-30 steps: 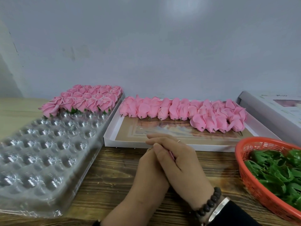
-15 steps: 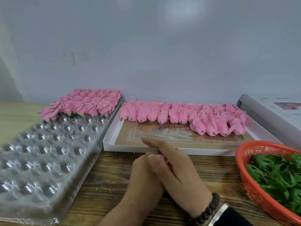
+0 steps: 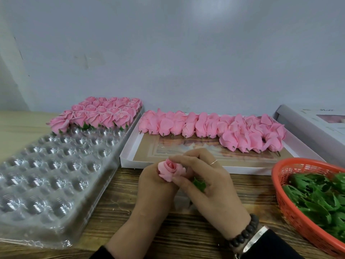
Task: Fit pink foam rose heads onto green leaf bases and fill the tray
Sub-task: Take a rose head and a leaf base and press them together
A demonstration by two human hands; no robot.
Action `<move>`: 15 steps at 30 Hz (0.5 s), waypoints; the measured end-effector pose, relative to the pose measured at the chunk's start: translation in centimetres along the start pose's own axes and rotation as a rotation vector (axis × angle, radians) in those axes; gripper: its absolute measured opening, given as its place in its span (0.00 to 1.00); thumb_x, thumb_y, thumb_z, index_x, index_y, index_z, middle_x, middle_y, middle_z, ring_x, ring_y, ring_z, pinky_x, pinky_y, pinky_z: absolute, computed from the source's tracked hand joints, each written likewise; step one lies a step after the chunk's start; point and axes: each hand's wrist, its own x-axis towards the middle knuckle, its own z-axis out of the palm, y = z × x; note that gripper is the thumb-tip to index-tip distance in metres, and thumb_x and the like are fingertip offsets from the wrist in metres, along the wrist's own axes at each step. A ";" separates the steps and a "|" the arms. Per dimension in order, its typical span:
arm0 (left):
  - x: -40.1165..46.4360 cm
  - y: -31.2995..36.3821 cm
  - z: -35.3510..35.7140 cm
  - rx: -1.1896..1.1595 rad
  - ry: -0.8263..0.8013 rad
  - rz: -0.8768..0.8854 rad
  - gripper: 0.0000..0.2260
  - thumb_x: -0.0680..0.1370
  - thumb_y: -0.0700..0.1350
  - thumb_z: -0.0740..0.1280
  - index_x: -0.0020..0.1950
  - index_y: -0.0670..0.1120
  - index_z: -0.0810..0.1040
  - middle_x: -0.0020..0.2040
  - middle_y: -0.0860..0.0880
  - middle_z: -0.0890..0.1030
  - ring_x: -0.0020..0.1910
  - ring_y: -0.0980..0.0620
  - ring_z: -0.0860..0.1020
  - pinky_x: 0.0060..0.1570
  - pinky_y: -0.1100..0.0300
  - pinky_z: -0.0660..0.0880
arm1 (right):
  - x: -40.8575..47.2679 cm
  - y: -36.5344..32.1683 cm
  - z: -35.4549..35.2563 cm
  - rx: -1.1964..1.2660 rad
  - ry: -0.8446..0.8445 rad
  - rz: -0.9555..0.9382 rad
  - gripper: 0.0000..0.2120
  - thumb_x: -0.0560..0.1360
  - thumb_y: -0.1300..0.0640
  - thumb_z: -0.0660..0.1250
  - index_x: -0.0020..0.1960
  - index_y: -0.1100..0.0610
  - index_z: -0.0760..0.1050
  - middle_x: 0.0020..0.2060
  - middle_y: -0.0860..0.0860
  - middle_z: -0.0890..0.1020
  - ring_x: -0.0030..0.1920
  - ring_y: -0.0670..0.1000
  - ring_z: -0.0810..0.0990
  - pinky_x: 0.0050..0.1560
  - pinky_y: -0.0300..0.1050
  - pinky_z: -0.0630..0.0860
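At six o'clock, the left hand (image 3: 155, 186) and right hand (image 3: 211, 184) both pinched one pink rose head (image 3: 170, 171) over its green leaf base (image 3: 199, 185).

Both hands' fingers (image 3: 183, 160) hold a pink rose head (image 3: 170, 172) and green leaf base (image 3: 199, 185).

Single head camera riding on me, looking forward and down, sitting close over desk (image 3: 119, 206), wide angle taking in wall (image 3: 168, 53) behind; no second view.

No legible text; only blurred, unreadable print on the white box (image 3: 324, 124) at right.
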 end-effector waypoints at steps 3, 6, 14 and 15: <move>-0.2 0.3 -0.1 0.047 -0.021 0.007 0.01 0.66 0.41 0.71 0.36 0.46 0.81 0.32 0.50 0.83 0.32 0.59 0.80 0.32 0.69 0.74 | 0.0 0.0 -0.3 -0.014 -0.049 0.029 0.16 0.71 0.55 0.69 0.58 0.46 0.77 0.48 0.41 0.75 0.50 0.40 0.75 0.51 0.28 0.71; 0.0 0.2 -0.2 0.129 -0.049 0.011 0.05 0.68 0.40 0.70 0.35 0.50 0.79 0.29 0.55 0.81 0.31 0.62 0.79 0.30 0.74 0.71 | 0.1 0.0 -0.4 -0.012 -0.080 0.037 0.17 0.71 0.55 0.68 0.59 0.46 0.77 0.48 0.42 0.75 0.51 0.40 0.75 0.52 0.28 0.70; -0.2 -0.1 -0.6 0.179 -0.097 0.044 0.15 0.70 0.30 0.68 0.37 0.52 0.80 0.33 0.54 0.82 0.36 0.63 0.79 0.37 0.72 0.73 | 0.2 -0.3 -0.7 -0.025 -0.185 0.065 0.13 0.70 0.58 0.69 0.52 0.44 0.78 0.46 0.41 0.75 0.48 0.43 0.76 0.49 0.30 0.71; -0.2 -0.3 -0.6 0.178 -0.107 0.045 0.16 0.69 0.30 0.68 0.36 0.53 0.80 0.34 0.53 0.82 0.36 0.63 0.79 0.37 0.71 0.73 | 0.2 -0.2 -0.7 -0.028 -0.196 0.071 0.13 0.70 0.60 0.70 0.50 0.45 0.78 0.45 0.41 0.75 0.47 0.43 0.75 0.48 0.30 0.71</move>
